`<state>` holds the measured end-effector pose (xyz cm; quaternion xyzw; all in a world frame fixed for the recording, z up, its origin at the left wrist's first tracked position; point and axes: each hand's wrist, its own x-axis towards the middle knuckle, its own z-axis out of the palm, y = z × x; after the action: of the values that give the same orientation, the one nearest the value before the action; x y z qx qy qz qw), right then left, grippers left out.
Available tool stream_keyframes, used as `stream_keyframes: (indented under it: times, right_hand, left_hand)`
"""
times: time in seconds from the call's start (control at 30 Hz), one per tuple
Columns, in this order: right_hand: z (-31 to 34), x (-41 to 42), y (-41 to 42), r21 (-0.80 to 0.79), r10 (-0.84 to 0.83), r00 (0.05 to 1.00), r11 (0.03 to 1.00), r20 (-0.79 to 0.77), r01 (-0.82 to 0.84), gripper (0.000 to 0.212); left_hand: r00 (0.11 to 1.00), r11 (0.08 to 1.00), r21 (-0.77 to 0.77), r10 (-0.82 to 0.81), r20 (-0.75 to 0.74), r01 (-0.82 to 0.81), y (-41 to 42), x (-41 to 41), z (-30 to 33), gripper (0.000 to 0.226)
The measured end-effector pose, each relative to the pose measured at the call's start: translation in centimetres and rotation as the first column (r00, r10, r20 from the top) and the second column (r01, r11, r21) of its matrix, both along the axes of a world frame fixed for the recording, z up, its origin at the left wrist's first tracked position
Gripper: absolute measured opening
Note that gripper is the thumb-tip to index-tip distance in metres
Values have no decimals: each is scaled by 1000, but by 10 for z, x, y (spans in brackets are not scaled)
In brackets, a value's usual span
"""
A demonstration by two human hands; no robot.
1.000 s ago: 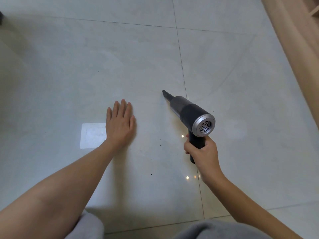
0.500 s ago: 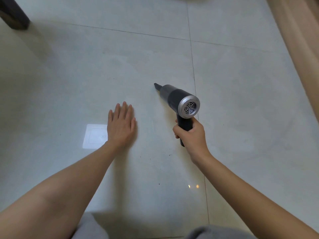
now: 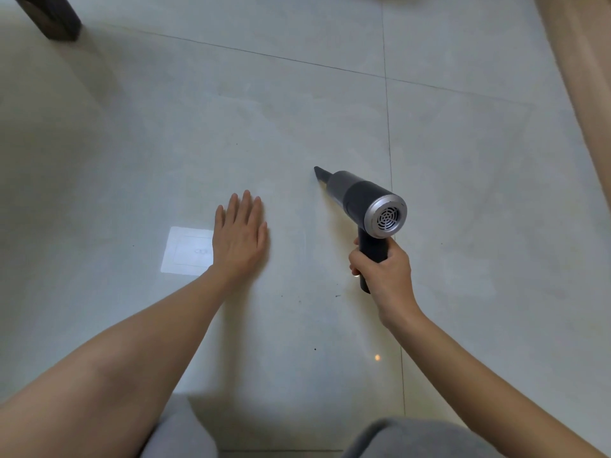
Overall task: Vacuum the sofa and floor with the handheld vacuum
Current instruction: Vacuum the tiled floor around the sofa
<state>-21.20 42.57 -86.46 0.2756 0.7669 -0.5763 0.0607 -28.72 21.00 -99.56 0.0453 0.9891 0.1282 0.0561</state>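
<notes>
My right hand (image 3: 383,272) grips the black handle of a dark grey handheld vacuum (image 3: 360,200) with a silver vented rear cap. Its narrow nozzle points up and left and touches the pale tiled floor (image 3: 297,104) near a tile joint. My left hand (image 3: 239,238) lies flat on the floor, palm down, fingers close together, a hand's width left of the nozzle. A few dark specks lie on the tile below the vacuum. No sofa is in view.
A dark furniture leg (image 3: 49,16) stands at the top left. A light wooden edge (image 3: 582,77) runs down the right side. A bright rectangular reflection (image 3: 185,249) lies beside my left hand. My grey-clad knees (image 3: 413,438) fill the bottom.
The vacuum has swung from pointing further forward and left back toward the right and nearer me. My left hand has stayed planted on the tile. The view has tilted forward, revealing the furniture leg.
</notes>
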Motion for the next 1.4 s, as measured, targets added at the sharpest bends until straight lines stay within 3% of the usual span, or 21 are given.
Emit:
stream_keyframes:
  times: [0.4, 0.67, 0.9, 1.4]
  right_hand:
    - [5, -77, -70, -56, 258, 961, 963, -100, -264, 15]
    - [-2, -84, -89, -41, 251, 967, 967, -30, -252, 13]
    - [4, -83, -95, -30, 253, 967, 967, -13, -253, 12]
    - [5, -69, -80, 0, 200, 980, 980, 5, -200, 12]
  left_hand:
    - [992, 991, -47, 120, -31, -122, -50, -21, 21, 54]
    - [993, 992, -44, 118, -3, -118, -75, -29, 10, 68]
    - [993, 993, -24, 113, 12, -113, -75, -36, 3, 56]
    - [998, 998, -7, 58, 0, -58, -63, -69, 0, 56]
